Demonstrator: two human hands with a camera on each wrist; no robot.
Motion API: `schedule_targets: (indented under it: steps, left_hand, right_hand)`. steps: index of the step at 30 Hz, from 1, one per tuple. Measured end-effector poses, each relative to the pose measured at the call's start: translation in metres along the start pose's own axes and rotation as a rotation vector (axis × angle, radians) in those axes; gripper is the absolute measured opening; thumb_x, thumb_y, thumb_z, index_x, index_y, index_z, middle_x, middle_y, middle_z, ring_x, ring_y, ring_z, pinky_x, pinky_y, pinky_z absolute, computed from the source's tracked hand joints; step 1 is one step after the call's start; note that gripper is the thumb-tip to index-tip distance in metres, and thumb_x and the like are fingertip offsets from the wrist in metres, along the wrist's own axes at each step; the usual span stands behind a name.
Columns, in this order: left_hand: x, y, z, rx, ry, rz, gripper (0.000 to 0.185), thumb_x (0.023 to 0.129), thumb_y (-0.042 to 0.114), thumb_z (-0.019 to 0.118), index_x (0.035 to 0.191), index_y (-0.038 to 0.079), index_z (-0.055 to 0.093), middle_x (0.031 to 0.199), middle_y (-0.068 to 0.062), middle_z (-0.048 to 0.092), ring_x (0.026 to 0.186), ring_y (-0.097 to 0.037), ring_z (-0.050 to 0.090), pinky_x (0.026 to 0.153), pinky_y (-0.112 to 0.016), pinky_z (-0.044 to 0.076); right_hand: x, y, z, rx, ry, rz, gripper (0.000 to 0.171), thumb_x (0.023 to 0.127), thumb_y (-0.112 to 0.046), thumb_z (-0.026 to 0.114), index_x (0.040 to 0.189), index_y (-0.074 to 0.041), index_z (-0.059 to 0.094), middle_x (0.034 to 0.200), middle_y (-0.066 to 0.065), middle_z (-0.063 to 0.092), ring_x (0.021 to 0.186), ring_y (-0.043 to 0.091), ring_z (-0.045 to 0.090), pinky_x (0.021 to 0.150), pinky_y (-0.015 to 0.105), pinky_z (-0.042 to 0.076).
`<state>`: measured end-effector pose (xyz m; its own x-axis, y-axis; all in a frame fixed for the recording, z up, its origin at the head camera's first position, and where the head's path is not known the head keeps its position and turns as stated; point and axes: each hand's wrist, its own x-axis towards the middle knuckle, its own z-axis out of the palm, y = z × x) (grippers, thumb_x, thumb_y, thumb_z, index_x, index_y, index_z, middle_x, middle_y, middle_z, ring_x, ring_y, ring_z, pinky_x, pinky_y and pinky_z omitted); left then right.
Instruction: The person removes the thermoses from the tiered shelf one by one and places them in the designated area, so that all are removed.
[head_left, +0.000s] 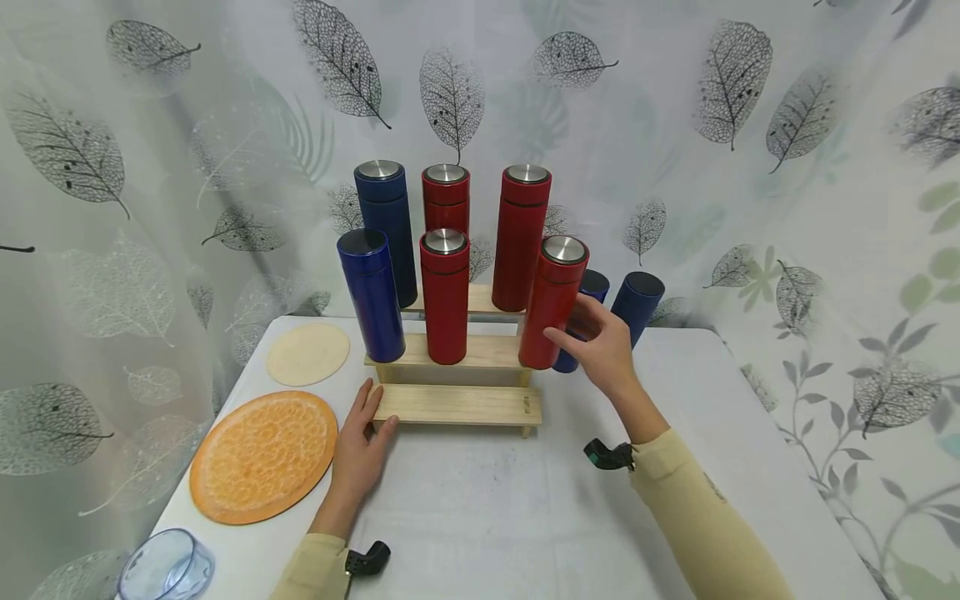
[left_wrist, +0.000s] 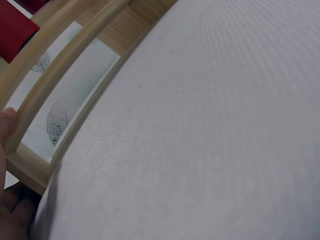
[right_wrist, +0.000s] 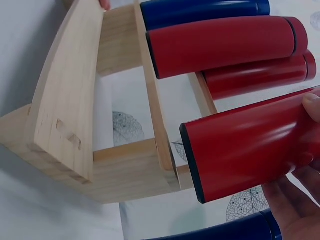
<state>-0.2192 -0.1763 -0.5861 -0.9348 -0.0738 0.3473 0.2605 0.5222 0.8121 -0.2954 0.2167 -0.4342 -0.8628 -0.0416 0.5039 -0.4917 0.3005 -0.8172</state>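
Note:
A red thermos bottle [head_left: 553, 304] with a silver lid is in my right hand [head_left: 606, 350], thumb on one side and fingers on the other. It stands nearly upright at the right end of the middle step; in the right wrist view its black base [right_wrist: 192, 162] is just beyond that step. My left hand [head_left: 358, 457] holds the left end of the stepped wooden rack [head_left: 457, 403] at its bottom step. On the middle step are a blue bottle [head_left: 372, 296] and a red bottle [head_left: 446, 304]. Behind stand a dark blue bottle [head_left: 388, 225] and two red ones [head_left: 522, 237].
Two more blue bottles [head_left: 637, 302] stand right of the rack, behind my right hand. To the left lie a pale round disc [head_left: 307, 354] and an orange patterned round mat [head_left: 262, 457]. A clear glass [head_left: 167, 567] sits at the near left corner. A leaf-patterned curtain [head_left: 480, 75] hangs behind.

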Motion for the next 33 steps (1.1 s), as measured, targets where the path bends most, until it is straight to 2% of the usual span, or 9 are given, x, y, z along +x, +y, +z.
schedule_targets:
  steps: [8, 14, 18, 28, 33]
  left_hand:
    - [-0.001, -0.001, -0.002, -0.024, -0.006, -0.006, 0.064, 0.107, 0.019, 0.073, 0.163, 0.003, 0.047, 0.177, -0.010, 0.030, 0.159, -0.036, 0.031, 0.107, -0.002, 0.027]
    - [-0.001, -0.001, -0.002, -0.013, -0.005, -0.001, 0.064, 0.107, 0.020, 0.073, 0.163, 0.003, 0.047, 0.176, -0.010, 0.030, 0.159, -0.037, 0.030, 0.108, -0.003, 0.026]
    - [0.000, -0.001, -0.002, -0.017, -0.004, 0.001, 0.064, 0.106, 0.019, 0.074, 0.163, 0.003, 0.048, 0.176, -0.012, 0.031, 0.159, -0.036, 0.030, 0.109, -0.003, 0.026]
    - [0.000, 0.000, -0.002, -0.014, -0.008, 0.000, 0.065, 0.106, 0.020, 0.074, 0.162, 0.001, 0.048, 0.176, -0.012, 0.031, 0.159, -0.036, 0.032, 0.108, -0.004, 0.027]
    - [0.000, -0.001, -0.001, -0.010, -0.008, 0.002, 0.065, 0.106, 0.020, 0.074, 0.162, 0.001, 0.048, 0.176, -0.012, 0.031, 0.159, -0.036, 0.032, 0.107, -0.003, 0.028]
  right_hand:
    - [-0.001, -0.001, -0.007, -0.042, 0.028, 0.017, 0.060, 0.095, -0.015, 0.087, 0.150, -0.010, 0.065, 0.135, 0.007, 0.073, 0.121, 0.024, 0.069, 0.102, 0.032, 0.057]
    - [-0.004, -0.002, -0.013, -0.032, 0.033, 0.030, 0.063, 0.094, -0.009, 0.086, 0.153, -0.009, 0.062, 0.139, 0.010, 0.071, 0.119, 0.019, 0.069, 0.103, 0.038, 0.058]
    - [-0.008, -0.001, -0.018, -0.014, 0.038, 0.042, 0.063, 0.095, -0.007, 0.086, 0.153, -0.008, 0.062, 0.139, 0.012, 0.070, 0.118, 0.016, 0.068, 0.102, 0.037, 0.058]
    - [-0.015, 0.003, -0.037, -0.046, 0.082, 0.036, 0.059, 0.095, -0.012, 0.087, 0.149, -0.011, 0.065, 0.136, 0.010, 0.072, 0.120, 0.020, 0.070, 0.103, 0.037, 0.057]
    - [-0.016, 0.003, -0.046, -0.089, 0.097, 0.046, 0.061, 0.094, -0.011, 0.088, 0.150, -0.012, 0.065, 0.138, 0.011, 0.071, 0.120, 0.017, 0.070, 0.102, 0.032, 0.057]
